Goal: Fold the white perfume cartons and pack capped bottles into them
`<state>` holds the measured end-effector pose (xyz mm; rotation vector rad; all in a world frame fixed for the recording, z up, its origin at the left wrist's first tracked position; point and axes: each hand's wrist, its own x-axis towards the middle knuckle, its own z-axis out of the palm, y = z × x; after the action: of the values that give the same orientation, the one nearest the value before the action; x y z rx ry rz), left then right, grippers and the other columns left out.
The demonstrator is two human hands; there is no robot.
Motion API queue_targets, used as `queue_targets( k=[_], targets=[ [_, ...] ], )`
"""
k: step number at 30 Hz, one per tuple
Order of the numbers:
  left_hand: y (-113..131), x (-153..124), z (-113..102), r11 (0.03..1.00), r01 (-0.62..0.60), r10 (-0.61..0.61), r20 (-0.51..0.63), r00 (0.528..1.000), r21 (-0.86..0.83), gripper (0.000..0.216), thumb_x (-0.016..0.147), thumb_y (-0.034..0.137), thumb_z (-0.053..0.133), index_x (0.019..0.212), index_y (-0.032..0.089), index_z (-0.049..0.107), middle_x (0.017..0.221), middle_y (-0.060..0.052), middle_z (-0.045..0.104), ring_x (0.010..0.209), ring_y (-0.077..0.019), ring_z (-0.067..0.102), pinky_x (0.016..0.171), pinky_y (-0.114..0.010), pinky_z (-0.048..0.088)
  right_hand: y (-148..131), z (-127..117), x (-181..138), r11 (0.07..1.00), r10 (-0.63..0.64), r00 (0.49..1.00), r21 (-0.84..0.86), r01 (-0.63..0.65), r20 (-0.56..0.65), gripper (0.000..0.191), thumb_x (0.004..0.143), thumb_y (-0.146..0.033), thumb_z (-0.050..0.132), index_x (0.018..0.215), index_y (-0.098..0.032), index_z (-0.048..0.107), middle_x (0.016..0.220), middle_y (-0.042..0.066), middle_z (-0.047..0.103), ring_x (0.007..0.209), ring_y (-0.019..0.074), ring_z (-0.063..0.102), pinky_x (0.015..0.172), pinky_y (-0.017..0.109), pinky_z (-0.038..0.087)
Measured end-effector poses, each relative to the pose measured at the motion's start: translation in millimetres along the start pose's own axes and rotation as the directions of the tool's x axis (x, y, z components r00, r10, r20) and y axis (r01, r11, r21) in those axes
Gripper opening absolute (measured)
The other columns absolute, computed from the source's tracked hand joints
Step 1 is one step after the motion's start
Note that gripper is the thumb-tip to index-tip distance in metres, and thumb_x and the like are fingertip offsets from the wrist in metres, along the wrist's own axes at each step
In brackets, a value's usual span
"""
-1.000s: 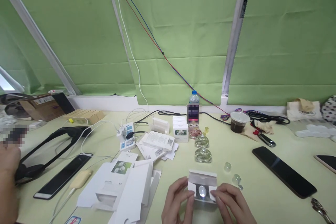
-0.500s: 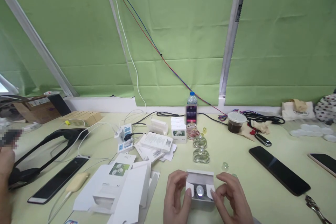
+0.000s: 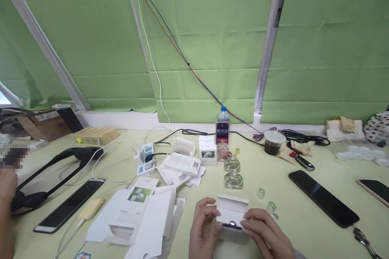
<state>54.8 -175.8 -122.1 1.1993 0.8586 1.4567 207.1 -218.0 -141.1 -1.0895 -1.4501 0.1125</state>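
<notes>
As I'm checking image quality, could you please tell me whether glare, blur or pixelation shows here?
Head view: a pale reflection crosses the larger phone at right, and a bright glint shows inside the small open box. Head view: pixel blocks cover the front of the bottle; fine print on the upper barcoded carton is too soft to read.

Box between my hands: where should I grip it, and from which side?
Probably the box by its short ends, left hand from the left, right hand from the right: the flap stands raised along the far edge and could bend if gripped.
</notes>
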Motion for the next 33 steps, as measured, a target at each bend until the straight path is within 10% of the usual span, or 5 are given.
queue_targets(
  k=[6,13,19,33],
  targets=[
    [-1.1,0.8,2.5,1.0,0.017,-0.016,-0.022,1.0,0.022,0.029,0.071,0.047,0.071,0.072,0.018,0.066,0.094,-0.006,0.058,0.076,-0.0192,0.059,0.067,-0.024,0.046,-1.2,-4.5,0.6,1.0,0.029,0.998,0.006,-0.03,0.049,0.024,0.095,-0.037,0.048,0.088,-0.026,0.067,0.088,0.005,0.062,0.075,0.0168,0.064,0.064,0.022,0.051],
    [-2.3,1.4,8.4,0.999,0.042,-0.042,-0.012,0.999,-0.003,0.026,0.073,0.042,0.07,0.072,0.019,0.06,0.085,-0.005,0.06,0.076,-0.0195,0.059,0.071,-0.024,0.046,-9.8,-4.2,16.8,0.966,0.242,0.953,-0.046,-0.253,-0.18,0.028,0.091,-0.044,0.051,0.104,-0.022,0.063,0.1,0.008,0.062,0.081,0.0196,0.062,0.072,0.029,0.051],
    [0.7,0.5,8.9,0.997,0.07,-0.069,0.024,0.997,-0.038,0.022,0.076,0.04,0.069,0.075,0.02,0.06,0.078,-0.002,0.06,0.073,-0.0178,0.059,0.068,-0.023,0.045,-16.3,4.8,27.0,0.849,0.466,0.879,0.23,-0.476,0.101,0.032,0.093,-0.04,0.049,0.114,-0.022,0.065,0.108,0.005,0.071,0.099,0.0197,0.066,0.076,0.02,0.053],
    [-0.3,-7.3,8.9,0.986,0.064,-0.074,-0.058,0.996,-0.152,0.031,0.072,0.042,0.074,0.092,0.021,0.064,0.096,-0.006,0.068,0.092,-0.0235,0.064,0.079,-0.027,0.05,-4.0,-1.8,12.1,0.988,0.095,0.973,0.096,-0.117,0.21,0.025,0.093,-0.028,0.051,0.11,-0.032,0.07,0.115,0.004,0.069,0.106,0.0166,0.065,0.09,0.021,0.051]
  ],
)
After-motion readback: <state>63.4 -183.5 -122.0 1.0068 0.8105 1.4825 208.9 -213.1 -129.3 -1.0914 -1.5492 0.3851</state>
